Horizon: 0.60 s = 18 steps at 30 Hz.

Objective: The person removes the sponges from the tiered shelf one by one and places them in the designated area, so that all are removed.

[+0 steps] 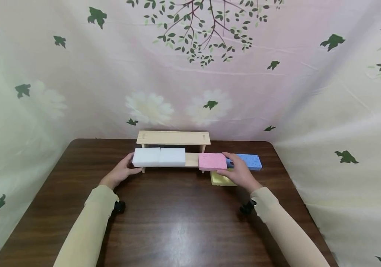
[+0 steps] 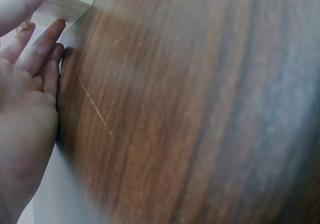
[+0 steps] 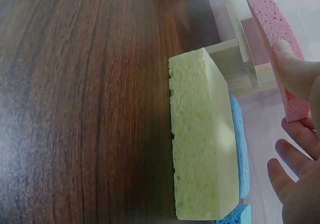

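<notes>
Two white sponge blocks (image 1: 172,157) lie side by side on the lower step of a small wooden rack (image 1: 192,159). At the left end of this row, my left hand (image 1: 119,172) touches the end of the rack and the white block; its lower fingers look nearly straight in the left wrist view. My right hand (image 1: 240,174) pinches a pink sponge (image 1: 212,161) at its right end, thumb in front. The pink sponge is over the right end of the lower step; its underside contact is hidden. Behind and below the right hand are a blue sponge (image 1: 252,162) and a yellow sponge (image 3: 197,139).
The rack's upper step (image 1: 174,137) stands at the back of the dark wooden table (image 1: 177,215), near a printed cloth backdrop (image 1: 177,81). A bare strip of lower step shows between the white and pink sponges. A second blue edge (image 3: 235,215) shows beside the yellow sponge.
</notes>
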Available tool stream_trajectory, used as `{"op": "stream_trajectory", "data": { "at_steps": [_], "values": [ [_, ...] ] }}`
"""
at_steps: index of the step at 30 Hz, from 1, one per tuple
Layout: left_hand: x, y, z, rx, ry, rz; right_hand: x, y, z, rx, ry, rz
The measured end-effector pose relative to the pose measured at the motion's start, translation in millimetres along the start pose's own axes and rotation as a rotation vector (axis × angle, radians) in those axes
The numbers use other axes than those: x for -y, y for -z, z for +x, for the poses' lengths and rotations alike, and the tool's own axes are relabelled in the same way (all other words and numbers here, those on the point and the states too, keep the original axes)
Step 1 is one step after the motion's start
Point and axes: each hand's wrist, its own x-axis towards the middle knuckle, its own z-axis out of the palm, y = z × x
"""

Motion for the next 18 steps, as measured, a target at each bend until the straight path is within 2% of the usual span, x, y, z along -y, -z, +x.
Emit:
{"op": "stream_trajectory", "data": {
  "at_steps": [5, 11, 18],
  "values": [
    [-3.3, -1.7, -4.1, 0.001, 0.014, 0.012, -2.7, 1.6, -5.4, -0.011, 0.005, 0.008],
    [3.4, 0.5, -2.2, 0.002, -0.007, 0.023, -4.2, 4.2, -11.6, -0.005, -0.002, -0.003],
    [3.6, 0.7, -1.2, -0.004, -0.005, 0.021, -10.7, 8.5, -20.8, -0.012, 0.002, -0.009]
  ]
}}
